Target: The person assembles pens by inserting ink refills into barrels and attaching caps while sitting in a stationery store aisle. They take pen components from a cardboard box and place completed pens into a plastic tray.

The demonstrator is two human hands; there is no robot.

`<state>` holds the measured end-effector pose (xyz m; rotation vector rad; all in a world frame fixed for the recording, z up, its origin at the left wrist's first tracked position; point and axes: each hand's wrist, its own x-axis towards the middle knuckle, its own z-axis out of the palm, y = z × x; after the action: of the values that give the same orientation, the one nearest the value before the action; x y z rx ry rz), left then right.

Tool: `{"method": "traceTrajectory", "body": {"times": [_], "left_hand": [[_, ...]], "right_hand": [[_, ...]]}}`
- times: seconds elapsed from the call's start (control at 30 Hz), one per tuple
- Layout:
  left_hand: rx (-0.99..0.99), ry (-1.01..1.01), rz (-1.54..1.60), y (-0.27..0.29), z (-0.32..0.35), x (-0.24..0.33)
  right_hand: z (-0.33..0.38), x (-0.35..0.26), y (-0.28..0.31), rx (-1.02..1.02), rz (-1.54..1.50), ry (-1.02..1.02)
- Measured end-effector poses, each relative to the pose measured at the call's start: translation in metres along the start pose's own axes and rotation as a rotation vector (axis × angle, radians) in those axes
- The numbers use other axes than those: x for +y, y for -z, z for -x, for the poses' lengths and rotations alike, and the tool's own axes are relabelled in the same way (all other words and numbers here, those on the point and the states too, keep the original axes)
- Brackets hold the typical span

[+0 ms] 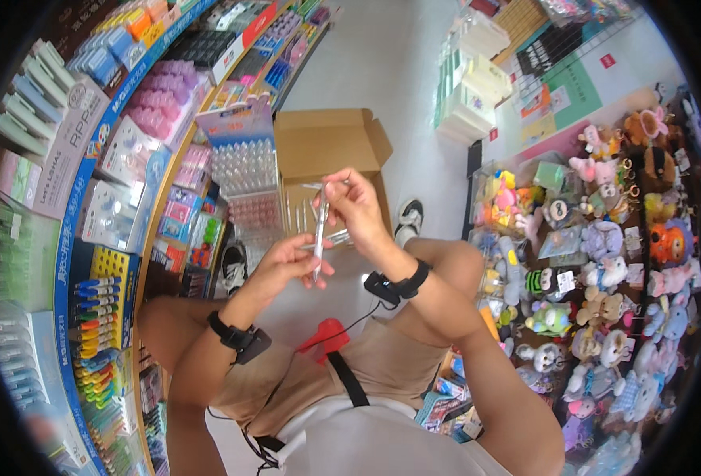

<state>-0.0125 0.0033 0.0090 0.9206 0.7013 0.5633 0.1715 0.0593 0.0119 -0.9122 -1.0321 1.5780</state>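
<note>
Head view showed both hands raised over the lap, sharing one pale, slim pen (319, 238) held nearly upright. The right hand (356, 208) pinched the upper end between thumb and fingertips, fingers pressed together on the barrel. The left hand (283, 266) closed around the lower end, thumb and forefinger pinching near the tip. More slim pens of the same kind seemed to lie across the left hand's fingers, pointing right; their count could not be read.

Each wrist carried a black band with a small black box (239, 339), and a thin cable ran from them down toward the waist. A red clip (328, 333) sat on the lap between the forearms.

Progress, judged from the layout: an open cardboard box (331, 147) stood on the floor just beyond the hands, flaps spread, with several more slim pens standing or lying at its near edge. Handling therefore appeared partway through, with one pen in hand and others remaining in the box. Whether the clear pen rack (246, 178) to the left of the box was already filled could not be told for certain.

The person crouched or sat low on a pale floor (382, 63) in a shop aisle. Stationery shelves (113, 159) curved along the left, stocked with markers and packaged goods. Plush toys (604, 262) crowded a display on the right. Black-and-white shoes (408, 218) rested on the floor beside the box.
</note>
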Motion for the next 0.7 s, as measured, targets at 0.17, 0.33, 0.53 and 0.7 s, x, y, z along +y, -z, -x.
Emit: {"method": "traceTrajectory", "body": {"times": [0.17,0.33,0.53,0.7], "left_hand": [[0.005,0.008,0.008,-0.002,0.001,0.003],[0.079,0.005,-0.041,0.012,0.002,-0.002],[0.382,-0.134,-0.387,0.050,0.006,0.022],[0.586,-0.305,-0.307,0.073,0.036,0.061]], "right_hand": [[0.000,-0.002,-0.001,-0.002,0.022,-0.006],[-0.001,-0.001,-0.001,-0.010,0.006,0.030],[-0.003,-0.002,0.001,0.056,0.142,0.129],[0.000,0.036,0.008,-0.070,0.243,0.092]]}}
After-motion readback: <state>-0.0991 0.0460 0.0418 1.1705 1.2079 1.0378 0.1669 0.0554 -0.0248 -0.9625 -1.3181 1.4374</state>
